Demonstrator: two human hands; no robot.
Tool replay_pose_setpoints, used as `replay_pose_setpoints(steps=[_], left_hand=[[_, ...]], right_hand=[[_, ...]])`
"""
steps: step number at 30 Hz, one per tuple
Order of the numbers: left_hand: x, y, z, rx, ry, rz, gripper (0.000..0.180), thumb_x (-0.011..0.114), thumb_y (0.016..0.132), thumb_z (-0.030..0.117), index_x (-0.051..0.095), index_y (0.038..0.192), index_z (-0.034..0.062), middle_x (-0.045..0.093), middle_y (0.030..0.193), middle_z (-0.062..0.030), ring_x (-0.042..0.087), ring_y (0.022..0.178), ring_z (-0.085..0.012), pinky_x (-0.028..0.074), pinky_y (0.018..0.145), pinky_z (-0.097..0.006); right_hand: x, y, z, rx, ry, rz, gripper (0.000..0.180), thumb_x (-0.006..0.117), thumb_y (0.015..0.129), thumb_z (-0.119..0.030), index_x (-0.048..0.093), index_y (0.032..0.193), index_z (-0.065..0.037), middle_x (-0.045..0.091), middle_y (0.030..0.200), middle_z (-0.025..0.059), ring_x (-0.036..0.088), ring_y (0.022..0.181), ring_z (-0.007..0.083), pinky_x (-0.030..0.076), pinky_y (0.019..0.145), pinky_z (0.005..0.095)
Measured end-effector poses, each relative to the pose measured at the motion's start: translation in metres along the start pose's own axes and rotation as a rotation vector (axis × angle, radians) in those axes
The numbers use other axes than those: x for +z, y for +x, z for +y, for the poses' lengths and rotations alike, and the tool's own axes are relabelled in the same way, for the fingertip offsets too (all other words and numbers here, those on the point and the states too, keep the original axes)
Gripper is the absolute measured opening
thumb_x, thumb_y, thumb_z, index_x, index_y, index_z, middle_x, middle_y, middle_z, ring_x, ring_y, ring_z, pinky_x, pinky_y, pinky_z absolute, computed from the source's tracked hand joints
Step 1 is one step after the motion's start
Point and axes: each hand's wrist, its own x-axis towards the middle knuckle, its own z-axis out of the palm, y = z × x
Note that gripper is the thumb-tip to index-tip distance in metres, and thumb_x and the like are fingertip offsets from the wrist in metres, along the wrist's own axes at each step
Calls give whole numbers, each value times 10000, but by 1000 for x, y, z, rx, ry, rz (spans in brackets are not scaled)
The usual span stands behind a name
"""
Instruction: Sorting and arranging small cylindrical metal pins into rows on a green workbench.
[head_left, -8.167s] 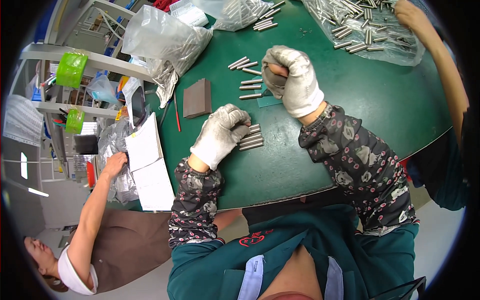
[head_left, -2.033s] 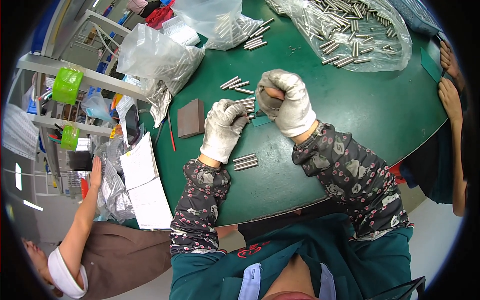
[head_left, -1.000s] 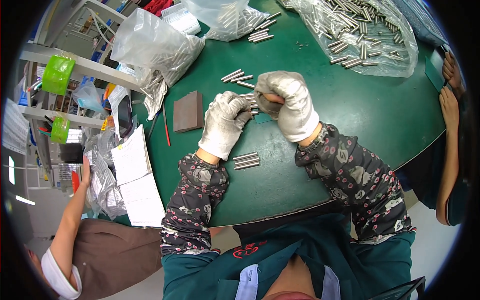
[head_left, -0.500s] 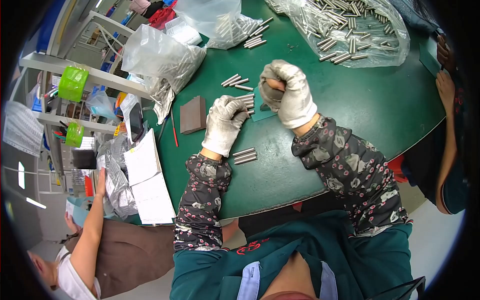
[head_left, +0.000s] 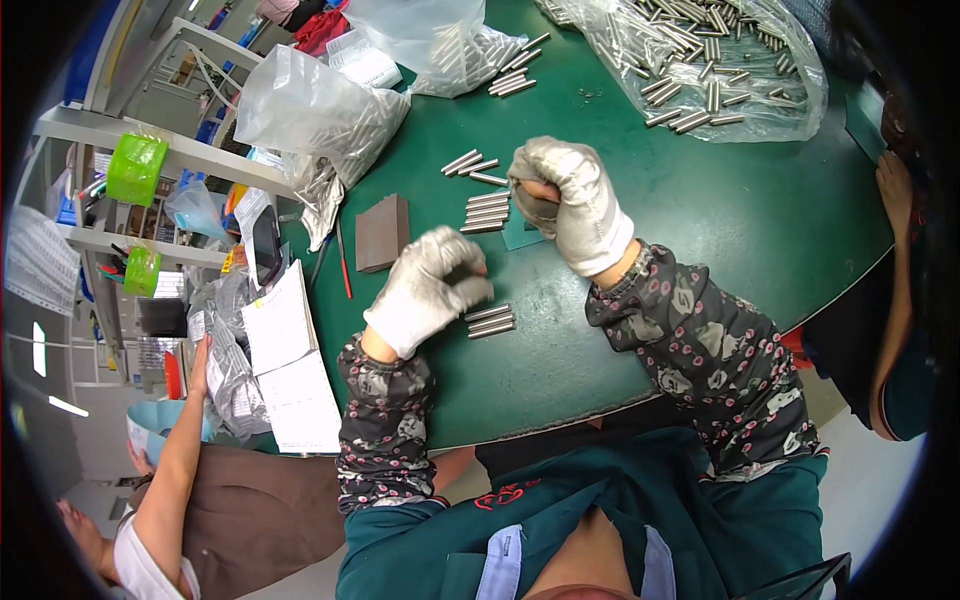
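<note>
Both my hands wear whitish gloves with bare fingertips showing. My left hand (head_left: 428, 288) is over the table, its thumb and fingers curved but apart, beside a short row of steel pins (head_left: 490, 321). Nothing shows between those fingers. Just beyond it lies a second row of steel pins (head_left: 486, 212), set side by side. My right hand (head_left: 572, 205) is curled closed above a small green sheet (head_left: 522, 232); whatever it holds is hidden by the glove. Farther off are several loose pins (head_left: 470, 162).
A brown block (head_left: 383, 233) and a red pen (head_left: 345, 262) lie left on the green table (head_left: 560, 360). Plastic bags of pins (head_left: 325, 115) stand behind; a spread bag of pins (head_left: 790, 110) lies far right. An open notebook (head_left: 293, 370) is at left. Co-workers are at both sides.
My left hand has drawn back from the far row of pins toward the nearer row, and its fingers have parted. My right hand stays curled, shifted slightly.
</note>
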Motion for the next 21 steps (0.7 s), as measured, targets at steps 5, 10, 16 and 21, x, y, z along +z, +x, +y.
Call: replay_pose_setpoints(steps=[5, 10, 16, 21], left_hand=[[-2, -2, 7, -9, 59, -262, 175, 682, 618, 111, 589, 751, 45, 537, 750, -82, 533, 758, -272, 431, 658, -357], [0, -3, 11, 0, 50, -246, 134, 646, 627, 89, 594, 743, 48, 542, 747, -77, 536, 764, -274, 433, 656, -360], [8, 3, 21, 12, 286, -53, 180, 657, 616, 42, 570, 773, 52, 541, 763, -78, 534, 764, -263, 442, 690, -338], [22, 10, 3, -7, 197, 192, 172, 676, 617, 60, 595, 768, 73, 559, 768, -65, 544, 768, -256, 444, 673, -357]], right_hand=[[0, 3, 0, 48, 79, 66, 402, 394, 845, -371, 298, 541, -125, 254, 494, -36, 245, 407, 71, 174, 380, 234], [-3, 4, 1, 20, 76, 30, 400, 388, 854, -360, 293, 543, -127, 253, 494, -35, 245, 404, 71, 172, 377, 234], [-2, 3, -1, 39, 77, 50, 395, 391, 850, -358, 306, 542, -126, 261, 487, -34, 252, 402, 71, 173, 377, 233], [3, 3, -4, 61, 76, 56, 390, 394, 844, -353, 309, 542, -121, 268, 482, -31, 251, 401, 69, 178, 375, 231]])
